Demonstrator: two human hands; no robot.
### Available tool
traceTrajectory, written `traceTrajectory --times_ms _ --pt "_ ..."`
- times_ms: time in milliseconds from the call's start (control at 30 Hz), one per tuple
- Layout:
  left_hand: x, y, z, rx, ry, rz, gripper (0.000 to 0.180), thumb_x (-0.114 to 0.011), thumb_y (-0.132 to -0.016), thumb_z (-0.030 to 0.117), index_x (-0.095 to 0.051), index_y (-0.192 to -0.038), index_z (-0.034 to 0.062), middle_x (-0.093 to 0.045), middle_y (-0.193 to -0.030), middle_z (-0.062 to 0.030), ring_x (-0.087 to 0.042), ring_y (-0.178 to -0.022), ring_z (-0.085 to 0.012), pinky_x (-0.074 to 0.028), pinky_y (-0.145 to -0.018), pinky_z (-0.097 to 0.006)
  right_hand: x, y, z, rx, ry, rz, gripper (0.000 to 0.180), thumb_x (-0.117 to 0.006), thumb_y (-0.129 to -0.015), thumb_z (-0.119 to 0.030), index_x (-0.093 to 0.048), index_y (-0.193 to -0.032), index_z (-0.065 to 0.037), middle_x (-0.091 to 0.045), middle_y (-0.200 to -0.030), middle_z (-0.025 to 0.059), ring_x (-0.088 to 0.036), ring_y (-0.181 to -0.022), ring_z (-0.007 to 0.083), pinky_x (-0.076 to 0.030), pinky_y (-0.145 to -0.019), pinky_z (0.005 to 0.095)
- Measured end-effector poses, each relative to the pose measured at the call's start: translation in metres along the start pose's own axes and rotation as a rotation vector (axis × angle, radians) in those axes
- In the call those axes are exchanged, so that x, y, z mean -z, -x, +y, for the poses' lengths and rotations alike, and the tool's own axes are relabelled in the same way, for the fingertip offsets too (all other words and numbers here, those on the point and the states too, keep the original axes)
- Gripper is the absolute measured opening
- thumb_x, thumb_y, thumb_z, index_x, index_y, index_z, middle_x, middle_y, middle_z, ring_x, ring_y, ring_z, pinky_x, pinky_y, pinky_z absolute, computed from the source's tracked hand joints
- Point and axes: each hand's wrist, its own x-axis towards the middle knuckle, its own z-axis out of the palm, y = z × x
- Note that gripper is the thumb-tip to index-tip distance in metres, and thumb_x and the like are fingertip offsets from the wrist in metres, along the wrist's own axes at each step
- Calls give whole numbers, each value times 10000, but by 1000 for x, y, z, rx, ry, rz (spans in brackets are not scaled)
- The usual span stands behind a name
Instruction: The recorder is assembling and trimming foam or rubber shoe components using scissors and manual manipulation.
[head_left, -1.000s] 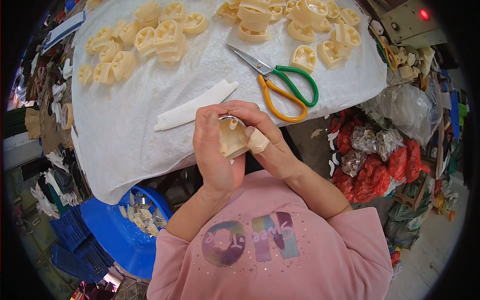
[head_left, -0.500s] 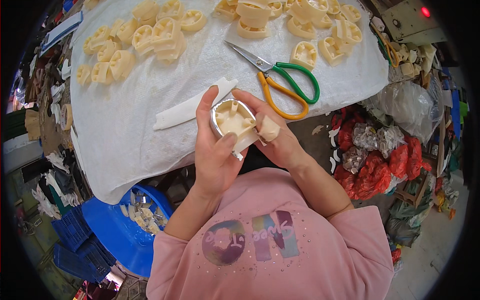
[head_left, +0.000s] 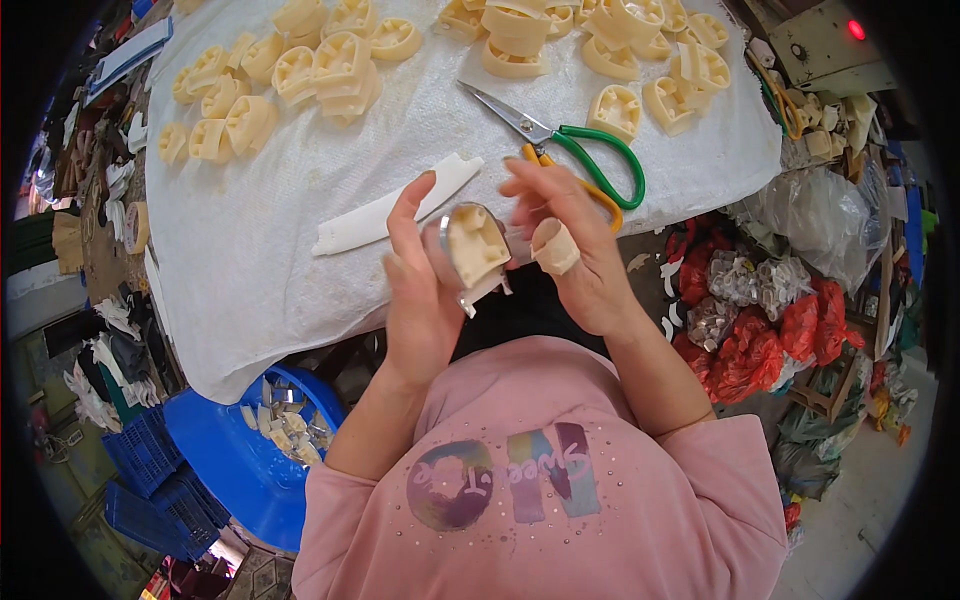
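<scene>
My left hand (head_left: 415,295) grips a cream plastic moulded part (head_left: 476,243) with a metal ring around it, held up just in front of the table edge, hollow side toward me. My right hand (head_left: 580,255) is beside the part on the right. Its fingers are spread and blurred, and its thumb, wrapped in beige tape, sits a little apart from the part. A thin white trimming hangs from the part's lower edge.
On the white cloth (head_left: 250,260) lie scissors (head_left: 570,150) with green and orange handles, a white plastic strip (head_left: 395,205), and piles of cream parts (head_left: 300,75) at the far left and far right (head_left: 620,40). A blue tub (head_left: 240,455) of scraps stands at the lower left, with red bags (head_left: 770,330) to the right.
The part has been turned in my left hand so that its hollow side shows. My right hand has come off it and spread its fingers.
</scene>
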Motion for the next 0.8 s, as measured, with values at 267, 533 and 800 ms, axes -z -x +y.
traceTrajectory --times_ms 267,533,800 --pt "9 -2 5 -247 -1007 -134 798 -722 -756 291 -281 -1336 -35 -537 -1027 -135 -575 -921 -216 -483 -777 -297 -1 4 -11 -175 -367 8 400 -668 -785 -202 -550 -1123 -24 -554 -945 91 -557 -760 158 -475 -685 265" --pt "8 -2 24 -350 -1246 -90 585 -742 -558 -16 -563 -1112 42 -537 -835 -65 -514 -626 -133 -426 -505 -267 21 -21 -5 -500 -417 -287 205 -537 -891 -203 -581 -973 -20 -563 -848 15 -548 -752 85 -471 -635 233" --pt "-1 -2 29 -447 -1290 -159 582 -758 -519 20 -578 -1072 51 -516 -745 -19 -460 -562 -83 -354 -467 -203 26 -21 -8 -124 81 -478 204 -563 -877 -234 -597 -838 -36 -612 -772 33 -576 -699 135 -442 -605 256"
